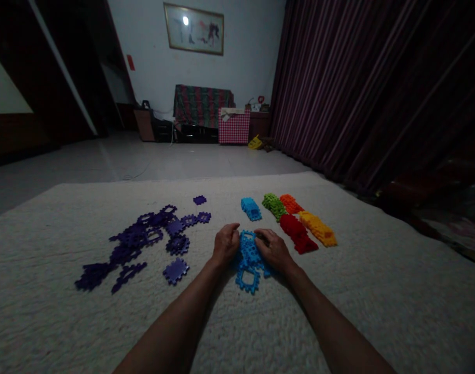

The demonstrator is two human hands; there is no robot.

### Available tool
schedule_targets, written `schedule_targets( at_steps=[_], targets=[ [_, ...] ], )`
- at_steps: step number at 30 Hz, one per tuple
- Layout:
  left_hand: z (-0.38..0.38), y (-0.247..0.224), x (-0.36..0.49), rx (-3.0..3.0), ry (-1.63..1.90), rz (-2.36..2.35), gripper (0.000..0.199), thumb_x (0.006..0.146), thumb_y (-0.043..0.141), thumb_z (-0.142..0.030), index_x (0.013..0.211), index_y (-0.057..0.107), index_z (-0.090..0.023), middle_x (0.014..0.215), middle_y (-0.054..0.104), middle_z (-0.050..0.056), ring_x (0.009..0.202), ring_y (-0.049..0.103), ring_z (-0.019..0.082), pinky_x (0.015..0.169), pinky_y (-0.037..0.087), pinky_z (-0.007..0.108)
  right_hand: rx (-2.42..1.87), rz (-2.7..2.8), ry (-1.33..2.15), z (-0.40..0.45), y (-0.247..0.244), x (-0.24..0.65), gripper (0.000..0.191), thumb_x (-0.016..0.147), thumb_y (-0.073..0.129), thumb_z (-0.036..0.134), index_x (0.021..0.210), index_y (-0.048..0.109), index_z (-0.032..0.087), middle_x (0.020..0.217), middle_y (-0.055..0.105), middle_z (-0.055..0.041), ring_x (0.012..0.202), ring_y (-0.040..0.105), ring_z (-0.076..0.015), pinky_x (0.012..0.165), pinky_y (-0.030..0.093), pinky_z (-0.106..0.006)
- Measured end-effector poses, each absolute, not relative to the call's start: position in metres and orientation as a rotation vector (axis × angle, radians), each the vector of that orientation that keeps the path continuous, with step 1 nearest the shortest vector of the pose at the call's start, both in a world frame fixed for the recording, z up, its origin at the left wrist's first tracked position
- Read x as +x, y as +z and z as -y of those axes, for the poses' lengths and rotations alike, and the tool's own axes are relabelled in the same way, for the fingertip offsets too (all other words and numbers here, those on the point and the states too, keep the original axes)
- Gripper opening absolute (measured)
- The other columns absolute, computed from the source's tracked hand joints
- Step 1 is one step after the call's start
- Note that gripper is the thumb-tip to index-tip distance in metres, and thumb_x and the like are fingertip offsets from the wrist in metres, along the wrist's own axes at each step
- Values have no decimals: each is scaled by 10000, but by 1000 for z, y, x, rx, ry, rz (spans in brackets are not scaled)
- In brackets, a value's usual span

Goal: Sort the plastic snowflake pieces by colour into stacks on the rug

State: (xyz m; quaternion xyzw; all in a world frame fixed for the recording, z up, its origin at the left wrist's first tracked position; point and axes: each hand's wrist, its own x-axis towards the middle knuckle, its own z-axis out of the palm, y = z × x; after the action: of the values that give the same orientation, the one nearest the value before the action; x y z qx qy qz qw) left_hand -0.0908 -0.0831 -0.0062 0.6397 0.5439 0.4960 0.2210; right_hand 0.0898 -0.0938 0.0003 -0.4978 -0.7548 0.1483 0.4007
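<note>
Both hands are down on a cream textured mat (229, 337), flanking a blue pile of interlocking toothed tiles (249, 254). Left hand (226, 245) is against the pile's left side, fingers curled, thumb side up. Right hand (274, 249) mirrors it on the right, fingers bent in toward the far end. Grip: both hands partly curled — can't tell whether either has fingers closed on a tile or is just pressing the sides. Pile sits on the mat between the hands; a hollow square blue tile (247, 280) lies flat at its near end. Just beyond: a light-blue stack (251, 209). To its right, grouped close: green stack (274, 206), orange stack (290, 203), red stack (298, 234), yellow stack (318, 228). Left of the hands: a sprawling purple heap (138, 236) of toothed tiles, some hollow, some solid, with a solid purple tile (175, 270) apart on the near side. Labels: red strip (131, 63) on the back wall — any lettering too small to read. Gold-framed picture (194, 28) on the same wall; glare on the glass, fine marks illegible.
</note>
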Motion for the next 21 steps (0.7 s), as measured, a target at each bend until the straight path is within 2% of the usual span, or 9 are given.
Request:
schedule_targets(
  at_steps=[2, 6, 9, 12, 15, 18, 21],
  targets=[
    [82, -11, -89, 1959, 1277, -1558, 279, 783, 515, -120, 955, 729, -174, 1009, 720, 100, 986, 652, 225, 958, 495, 372, -1231, 1970, 341, 91, -6, 91, 267, 836, 530, 290, 1034, 691, 212, 1090, 706, -82, 1041, 635, -223, 962, 490, -409],
    [81, -15, -86, 2196, 1178, -1642, 204, 795, 517, -121, 804, 717, -164, 995, 687, 133, 1033, 612, 260, 1007, 461, 414, -1266, 1997, 255, 84, -16, 90, 354, 840, 517, 281, 1160, 650, 212, 1245, 652, -103, 1158, 581, -253, 1019, 444, -450],
    [83, -15, -86, 2266, 1133, -1649, 175, 816, 537, -168, 739, 694, -167, 959, 674, 133, 1040, 599, 268, 1062, 411, 443, -1289, 2034, 276, 84, -17, 88, 360, 853, 501, 280, 1179, 640, 216, 1237, 660, -98, 1168, 570, -267, 1033, 420, -479],
    [84, -13, -88, 2228, 1137, -1607, 98, 793, 601, -212, 773, 691, -181, 969, 681, 109, 1058, 599, 260, 1092, 380, 442, -1246, 2012, 369, 86, -10, 87, 349, 836, 516, 285, 1151, 648, 215, 1202, 676, -91, 1145, 585, -258, 1031, 423, -466],
    [83, -10, -91, 2070, 1170, -1554, 45, 742, 642, -206, 758, 683, -196, 1002, 697, 85, 1041, 617, 239, 1034, 429, 403, -1174, 1886, 521, 87, -2, 85, 332, 801, 522, 277, 1096, 658, 206, 1146, 694, -80, 1064, 632, -229, 966, 478, -404],
    [81, -8, -94, 1814, 1217, -1465, 61, 717, 645, -223, 749, 686, -191, 1043, 710, 73, 952, 648, 208, 895, 497, 340, -1128, 1723, 650, 87, 3, 83, 291, 783, 529, 303, 1019, 660, 194, 989, 717, -54, 870, 670, -198, 816, 528, -345],
    [80, -7, -95, 1621, 1245, -1334, 127, 731, 634, -269, 793, 703, -183, 891, 730, 49, 817, 657, 172, 770, 513, 281, -1094, 1638, 704, 84, 3, 80, 224, 755, 562, 329, 907, 649, 189, 848, 703, -28, 770, 657, -185, 735, 525, -315]
  ],
)
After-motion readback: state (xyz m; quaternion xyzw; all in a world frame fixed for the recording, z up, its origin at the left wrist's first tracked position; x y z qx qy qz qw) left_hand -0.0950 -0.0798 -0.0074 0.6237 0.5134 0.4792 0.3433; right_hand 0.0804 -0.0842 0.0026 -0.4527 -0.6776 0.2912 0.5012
